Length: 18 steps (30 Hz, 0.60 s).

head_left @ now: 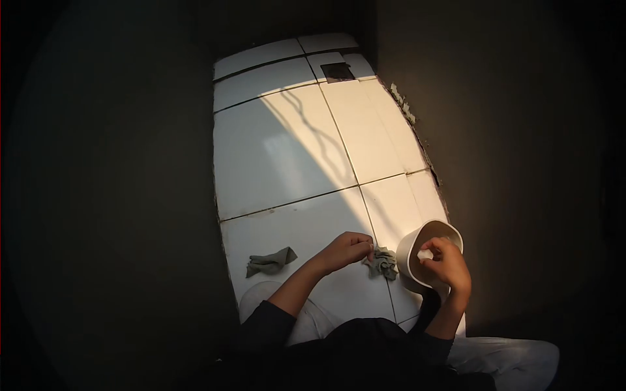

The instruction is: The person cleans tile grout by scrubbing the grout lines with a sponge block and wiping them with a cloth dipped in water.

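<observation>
My right hand (450, 266) is over the mouth of a white bucket (409, 251). Its fingers are closed around a small white lump (425, 254), whose exact kind I cannot make out. To the left of the bucket, a crumpled grey-green cloth (383, 264) lies on the tiles. My left hand (349, 251) is closed in a pinch right beside this cloth, fingertips at its left edge. Whether those fingers grip the cloth or some small thing is hidden. Farther left lies a second grey cloth (270, 262), folded and apart from both hands.
White floor tiles (287, 159) stretch ahead between dark walls, partly sunlit. A dark square drain (338, 72) is near the far end. Peeling flakes (402, 103) show along the right wall's foot. My bent knees (512, 358) flank the work spot.
</observation>
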### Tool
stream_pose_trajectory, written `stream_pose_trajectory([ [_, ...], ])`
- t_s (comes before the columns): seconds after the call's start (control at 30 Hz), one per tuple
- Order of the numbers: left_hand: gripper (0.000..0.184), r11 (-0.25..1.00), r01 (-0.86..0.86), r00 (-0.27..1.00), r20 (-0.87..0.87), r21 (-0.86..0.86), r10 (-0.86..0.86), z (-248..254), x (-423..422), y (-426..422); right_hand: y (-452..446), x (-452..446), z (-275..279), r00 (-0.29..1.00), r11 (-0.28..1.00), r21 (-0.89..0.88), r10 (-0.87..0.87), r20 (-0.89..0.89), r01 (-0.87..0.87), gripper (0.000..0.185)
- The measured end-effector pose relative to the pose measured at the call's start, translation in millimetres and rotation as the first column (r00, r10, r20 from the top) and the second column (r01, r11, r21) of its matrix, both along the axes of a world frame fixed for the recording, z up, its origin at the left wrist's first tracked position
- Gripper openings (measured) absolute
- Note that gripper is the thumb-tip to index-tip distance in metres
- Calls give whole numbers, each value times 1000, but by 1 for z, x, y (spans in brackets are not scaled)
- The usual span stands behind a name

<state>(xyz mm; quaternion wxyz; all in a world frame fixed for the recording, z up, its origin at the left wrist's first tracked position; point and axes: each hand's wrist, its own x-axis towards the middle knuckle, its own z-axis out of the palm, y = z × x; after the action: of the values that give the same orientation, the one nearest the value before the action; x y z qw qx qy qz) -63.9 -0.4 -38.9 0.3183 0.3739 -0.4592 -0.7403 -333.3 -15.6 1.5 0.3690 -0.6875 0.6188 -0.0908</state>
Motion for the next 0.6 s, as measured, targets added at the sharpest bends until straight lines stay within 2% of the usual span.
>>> stream_pose_trajectory([
  [0.07, 25, 1000, 3, 1000, 4, 15, -3, -4, -6, -5, -1, 4, 31, 990, 999, -51, -4, 140, 11, 28],
  [0.1, 25, 997, -38, 999, -30, 70, 40, -6, -9, -6, -1, -1, 35, 948, 998, -19, -54, 315, 63, 32],
  [0.13, 25, 989, -79, 994, -62, 124, 88, -8, -13, -9, -1, -3, 39, 948, 998, -21, -51, 315, 61, 32],
  [0.2, 25, 983, -153, 986, -50, 101, 158, -14, -21, -14, 2, -7, 44, 854, 987, 117, -153, 497, 109, 33],
  [0.23, 24, 973, -218, 974, -39, 79, 222, -14, -26, -17, 0, -11, 34, 837, 988, 107, -149, 526, 108, 34],
  [0.27, 24, 972, -221, 974, -41, 75, 225, -14, -31, -21, -1, -14, 28, 838, 989, 103, -144, 526, 105, 34],
  [0.3, 24, 959, -274, 958, -65, 74, 278, -12, -36, -25, -2, -15, 24, 945, 993, 43, -116, 307, 108, 34],
  [0.33, 24, 943, -324, 940, -90, 77, 330, -10, -38, -29, -2, -16, 20, 993, 995, -15, -97, 67, 98, 34],
  [0.37, 24, 940, -332, 933, -115, 85, 340, -10, -39, -31, -1, -15, 17, 965, 987, -15, -153, 211, 160, 34],
  [0.5, 24, 942, -329, 939, -86, 71, 334, -30, -33, -35, -5, -16, 20, 980, 982, -15, -186, 65, 188, 37],
  [0.57, 25, 945, -324, 946, -2, 52, 324, -39, -23, -38, -8, -16, 19, 890, 952, 26, -294, 348, 305, 44],
  [0.6, 25, 946, -320, 947, -5, 55, 321, -39, -17, -39, -10, -13, 19, 890, 951, 27, -298, 344, 308, 44],
])
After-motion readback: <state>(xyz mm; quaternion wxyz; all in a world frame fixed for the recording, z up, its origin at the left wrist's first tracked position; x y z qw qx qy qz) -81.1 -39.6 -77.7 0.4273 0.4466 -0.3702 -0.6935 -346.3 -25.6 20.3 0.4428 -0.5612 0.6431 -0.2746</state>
